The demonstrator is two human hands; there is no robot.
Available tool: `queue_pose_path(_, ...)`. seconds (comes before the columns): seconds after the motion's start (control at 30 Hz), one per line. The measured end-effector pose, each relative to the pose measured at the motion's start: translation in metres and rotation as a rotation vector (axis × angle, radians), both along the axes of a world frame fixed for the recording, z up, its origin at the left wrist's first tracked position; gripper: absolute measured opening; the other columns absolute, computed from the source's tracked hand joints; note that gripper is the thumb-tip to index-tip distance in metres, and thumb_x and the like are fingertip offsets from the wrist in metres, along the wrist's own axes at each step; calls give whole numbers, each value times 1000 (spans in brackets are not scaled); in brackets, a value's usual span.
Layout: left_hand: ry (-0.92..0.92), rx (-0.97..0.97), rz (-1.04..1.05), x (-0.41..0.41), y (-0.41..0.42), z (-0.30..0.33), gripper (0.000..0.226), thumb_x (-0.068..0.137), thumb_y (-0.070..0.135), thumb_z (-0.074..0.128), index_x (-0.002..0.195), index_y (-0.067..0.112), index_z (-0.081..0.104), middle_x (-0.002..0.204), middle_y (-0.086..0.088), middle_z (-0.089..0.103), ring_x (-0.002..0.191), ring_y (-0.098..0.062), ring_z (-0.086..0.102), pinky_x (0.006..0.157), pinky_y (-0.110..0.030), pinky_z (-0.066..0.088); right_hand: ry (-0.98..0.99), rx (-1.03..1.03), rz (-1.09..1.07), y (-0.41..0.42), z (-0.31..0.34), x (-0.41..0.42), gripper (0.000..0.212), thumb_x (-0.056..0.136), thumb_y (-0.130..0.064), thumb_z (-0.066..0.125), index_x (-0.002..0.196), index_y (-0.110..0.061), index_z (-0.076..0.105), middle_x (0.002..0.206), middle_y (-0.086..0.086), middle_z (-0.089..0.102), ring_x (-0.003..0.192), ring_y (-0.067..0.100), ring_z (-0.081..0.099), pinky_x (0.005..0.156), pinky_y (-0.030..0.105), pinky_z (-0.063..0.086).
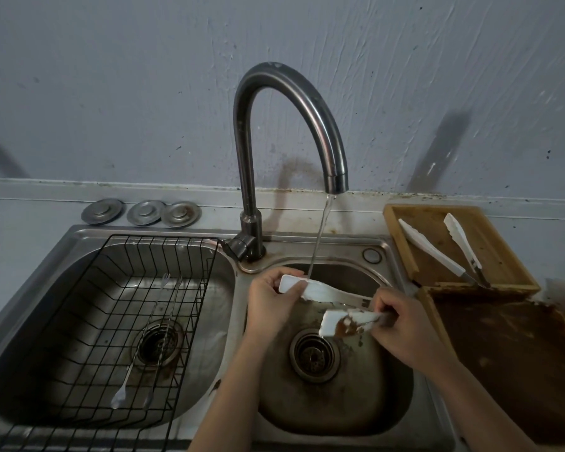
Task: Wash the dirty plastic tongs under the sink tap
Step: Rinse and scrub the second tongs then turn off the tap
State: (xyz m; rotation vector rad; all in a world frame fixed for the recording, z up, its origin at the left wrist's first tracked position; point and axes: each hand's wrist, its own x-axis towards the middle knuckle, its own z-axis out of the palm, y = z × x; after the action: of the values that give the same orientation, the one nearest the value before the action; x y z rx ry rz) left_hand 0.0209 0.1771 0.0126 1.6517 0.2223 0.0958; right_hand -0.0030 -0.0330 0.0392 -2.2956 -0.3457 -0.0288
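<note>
Over the right-hand sink basin [388, 415], white plastic tongs [323, 293] held splayed, long axis running left to right. Left hand [268, 305] pinches the tip of the upper blade, which sits right under the tap [336, 184] stream. Right hand [405, 327] grips the hinge end, fingers curled round it. Lower blade hangs nearer the person, just clear of the water, with a brown smear [344, 328] on it. Judgement: that blade needs shifting away, toward the wall, into the stream; the right hand is nearer it.
</note>
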Motion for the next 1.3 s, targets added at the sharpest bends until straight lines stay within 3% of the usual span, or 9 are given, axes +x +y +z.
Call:
queue_pose_path(0.17,167,30,-63,0,-12,-10,19,91,22,56,76,14,64,62,-1,62,50,-11,56,47,-26,45,197,225,-203,9,16,-5,12,76,-4,70,79,-3,59,77,1,61,67,11,60,52,19,50)
queue_pose_path(0.33,136,67,-58,0,-17,-7,41,94,47,40,78,16,61,67,0,62,62,-16,58,59,-33,44,398,522,-314,13,20,-5,7,82,-6,63,81,-10,58,59,4,52,44,9,47,44,20,38)
queue_pose_path(0.5,136,-98,32,4,-16,-3,15,96,24,47,96,15,59,82,-2,64,67,-13,60,61,-27,47,422,642,-339,18,22,-3,21,84,-7,60,104,-10,58,61,1,56,48,8,47,45,21,39)
queue_pose_path(0.7,121,-311,-80,2,-18,3,20,90,1,55,94,20,62,90,0,68,78,-12,63,64,-19,51,494,804,-242,39,21,16,41,82,13,51,116,-11,53,102,12,63,89,22,65,72,31,52)
queue_pose_path(0.8,134,-459,-189,-1,-18,7,25,86,-3,58,108,9,64,95,-4,74,81,-14,70,67,-22,56,516,684,-160,55,17,24,32,82,8,57,110,-7,58,99,12,68,86,22,70,72,32,58)
queue_pose_path(0.93,190,-544,-240,-8,-17,7,20,87,0,58,105,-5,65,59,0,66,49,-10,60,48,-23,50,381,300,-173,72,7,27,11,85,-13,63,95,-10,62,83,4,72,65,12,71,54,21,56)
queue_pose_path(1.0,224,-532,-218,-10,-15,2,21,91,11,57,98,-7,65,53,-3,59,46,-14,50,53,-30,48,298,178,-180,79,4,30,9,87,-16,59,80,-11,59,72,4,67,51,14,66,43,13,48)
queue_pose_path(1.1,317,-500,-181,-14,-14,-1,28,93,18,55,95,-7,66,60,-8,65,52,-18,59,65,-34,53,206,-13,-190,84,0,35,25,90,-24,53,67,-15,53,61,-1,57,46,6,51,38,10,39)
queue_pose_path(1.3,460,-583,-120,-12,-19,-4,20,93,15,53,96,1,67,85,-14,72,79,-22,71,77,-35,58,243,-133,-141,85,-3,35,26,91,-30,52,69,-16,54,65,4,60,50,11,56,50,22,49)
